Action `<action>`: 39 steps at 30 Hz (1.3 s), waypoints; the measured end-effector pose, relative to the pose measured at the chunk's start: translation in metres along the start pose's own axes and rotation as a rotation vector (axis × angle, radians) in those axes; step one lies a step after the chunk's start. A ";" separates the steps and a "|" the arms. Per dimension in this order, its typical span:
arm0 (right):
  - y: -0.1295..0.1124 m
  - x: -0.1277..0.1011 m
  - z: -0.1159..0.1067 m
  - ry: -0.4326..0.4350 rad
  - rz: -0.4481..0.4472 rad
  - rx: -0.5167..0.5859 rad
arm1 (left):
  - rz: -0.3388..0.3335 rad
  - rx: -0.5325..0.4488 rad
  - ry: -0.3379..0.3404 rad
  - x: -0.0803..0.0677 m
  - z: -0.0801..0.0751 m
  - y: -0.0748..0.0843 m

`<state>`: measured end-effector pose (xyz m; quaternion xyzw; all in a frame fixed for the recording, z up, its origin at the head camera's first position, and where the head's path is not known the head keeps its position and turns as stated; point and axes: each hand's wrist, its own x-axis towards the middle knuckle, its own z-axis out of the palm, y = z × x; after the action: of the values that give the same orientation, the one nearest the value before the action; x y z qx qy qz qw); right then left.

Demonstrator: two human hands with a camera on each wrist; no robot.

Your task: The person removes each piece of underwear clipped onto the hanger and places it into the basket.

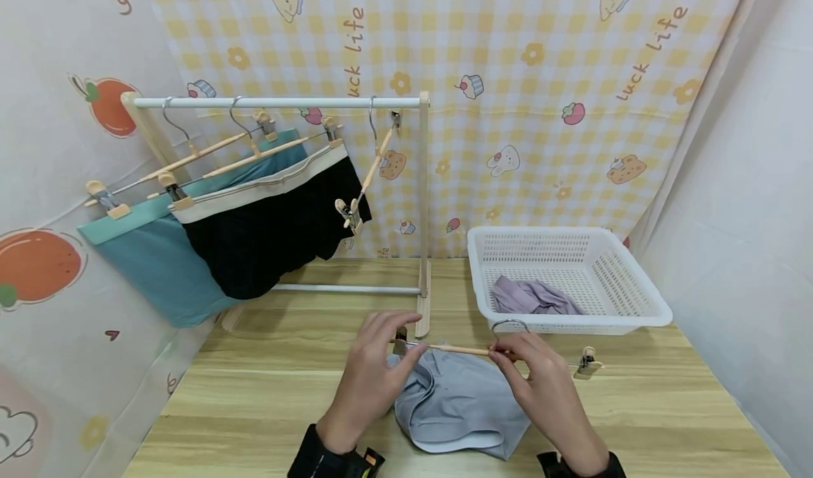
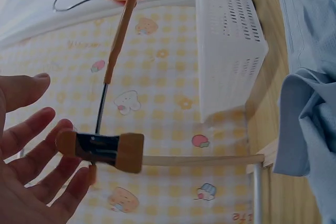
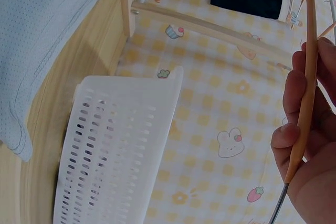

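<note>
On the far left of a wood-grain table (image 1: 286,407), beside a white sheet (image 1: 32,153) printed with orange fruit, stands a rack (image 1: 279,102) with a pale rail. From it, on clip hangers, hang a blue garment (image 1: 159,273) and, overlapping it in front, a black garment (image 1: 273,227) with a cream waistband. Further along the rail, near the right post, a third hanger (image 1: 376,162) hangs slantwise, a clip at each end. Next, at the front, comes the person's left hand (image 1: 373,375), its thumb and fingers spread apart around the left clip (image 1: 400,340) of a held hanger (image 1: 459,349); in the left wrist view the fingertips reach the clip's edge, though whether they touch it or are just behind it cannot be told. This hanger is held roughly level, raised above the table, its metal hook upward. Below it a grey garment (image 1: 466,404) lies on the table between the two forearms, loosely folded, one edge turned over. To the right, the person's right hand (image 1: 547,379) grips the hanger's wooden bar near the hook, fingers curled round it. The right clip (image 1: 587,365) juts out past that hand. Behind, at the right, sits a white slotted basket (image 1: 574,321) with a crumpled lilac cloth (image 1: 536,298) inside. A yellow checked curtain (image 1: 527,12) with cartoon prints covers the back.
</note>
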<state>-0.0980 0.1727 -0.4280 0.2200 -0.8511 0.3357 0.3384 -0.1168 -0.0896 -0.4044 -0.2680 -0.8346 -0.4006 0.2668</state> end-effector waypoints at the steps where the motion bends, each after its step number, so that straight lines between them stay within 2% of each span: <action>1: 0.000 0.000 0.000 -0.002 0.000 0.000 | 0.034 0.021 0.007 0.001 0.000 0.002; 5: -0.002 0.001 0.001 -0.018 0.005 -0.006 | 0.134 0.086 0.013 0.004 0.000 0.009; 16: -0.006 0.000 0.006 -0.048 -0.016 0.024 | 0.222 0.167 -0.063 0.005 0.011 0.025; 19: -0.008 0.001 0.008 -0.045 -0.029 0.031 | 0.214 0.178 -0.108 0.003 0.015 0.027; 24: -0.012 0.001 0.012 -0.055 -0.040 0.046 | 0.156 0.174 -0.208 -0.001 0.018 0.030; 26: -0.014 0.001 0.013 -0.055 -0.044 0.049 | 0.151 0.183 -0.230 -0.002 0.019 0.030; 32: -0.016 0.002 0.015 -0.052 -0.062 0.068 | 0.194 0.211 -0.246 -0.004 0.025 0.030; 39: -0.018 0.002 0.015 -0.074 -0.030 0.078 | 0.155 0.185 -0.260 -0.006 0.030 0.029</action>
<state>-0.0952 0.1494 -0.4279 0.2581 -0.8459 0.3551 0.3028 -0.1003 -0.0514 -0.4092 -0.3552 -0.8723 -0.2622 0.2103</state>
